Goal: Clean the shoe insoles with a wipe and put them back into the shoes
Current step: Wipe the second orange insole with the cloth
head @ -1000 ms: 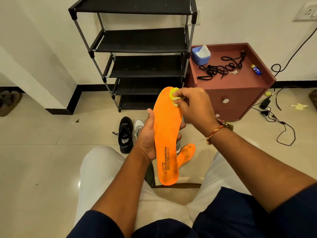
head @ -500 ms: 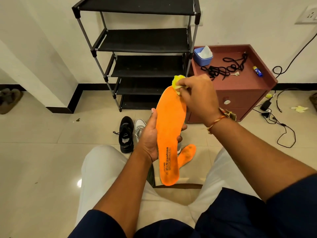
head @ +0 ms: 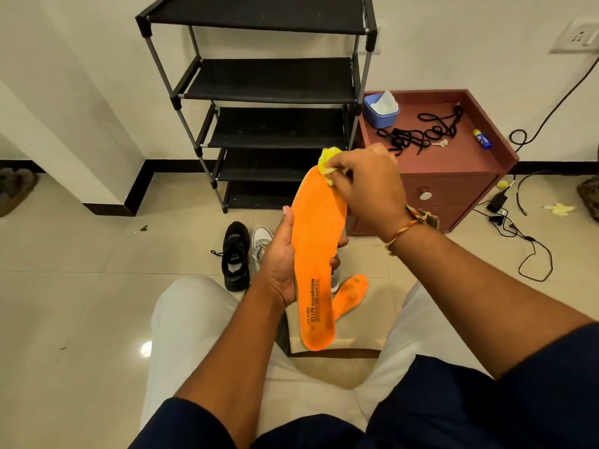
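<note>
Most of wipe (head: 326, 158) is buried under right hand (head: 366, 186) at insole (head: 319, 247) toe; only a yellow corner shows. Fingers of left hand (head: 278, 264) sit behind insole, just the tips visible right of it. Behind insole, grey shoe (head: 261, 239) largely blocked. Below-right of it, second insole (head: 351, 293) heel end hidden. Fine print at insole heel unreadable. Beyond insole, rack (head: 269, 79) top cut off by frame edge.

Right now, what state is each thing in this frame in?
Long orange foam insole: held upright in left hand.
Crumpled yellow wipe: pinched by right hand, pressed on that insole's toe end.
Second orange insole: lying on floor.
Black sneaker: standing on floor.
Blue plastic tub: open, white tissue sticking out.
</note>
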